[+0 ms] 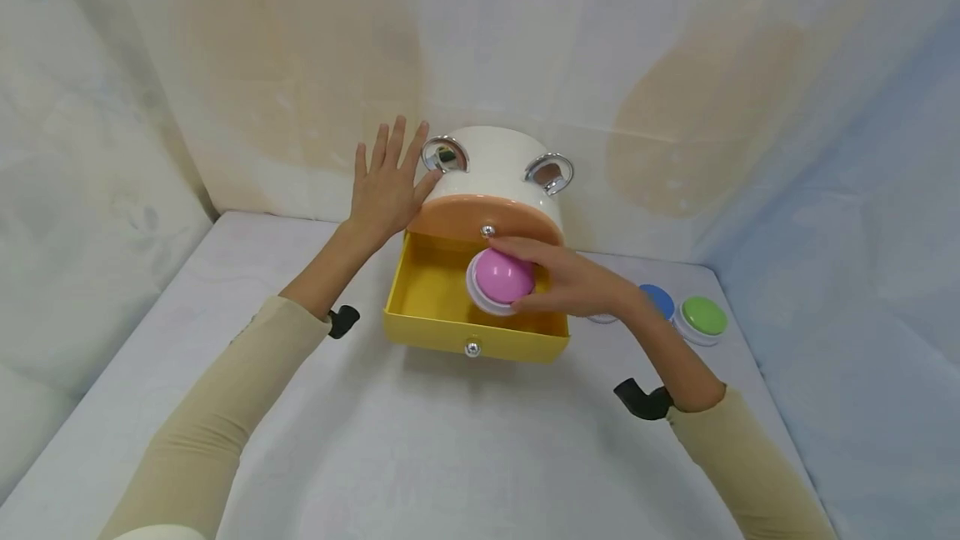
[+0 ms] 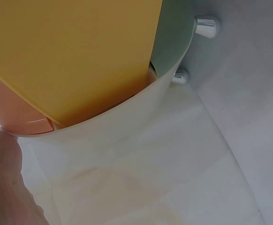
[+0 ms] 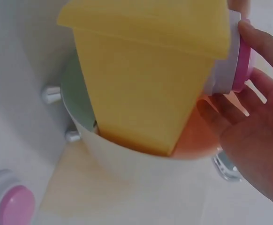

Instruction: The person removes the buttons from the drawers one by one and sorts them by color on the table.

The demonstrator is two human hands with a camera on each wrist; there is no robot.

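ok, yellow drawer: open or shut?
Open. The yellow drawer is pulled out from the white cabinet; the right hand holds a pink button over it.

We see a white cloth-covered counter. On it stands a round white plastic drawer cabinet, its yellow drawer pulled open. Well to its right lie a blue dome button and, just beside it, a green dome button.

I saw the right hand gripping a pink dome button over the open yellow drawer. The left hand lay flat against the white cabinet, fingers straight. Blue button and green button sat beside my right wrist.
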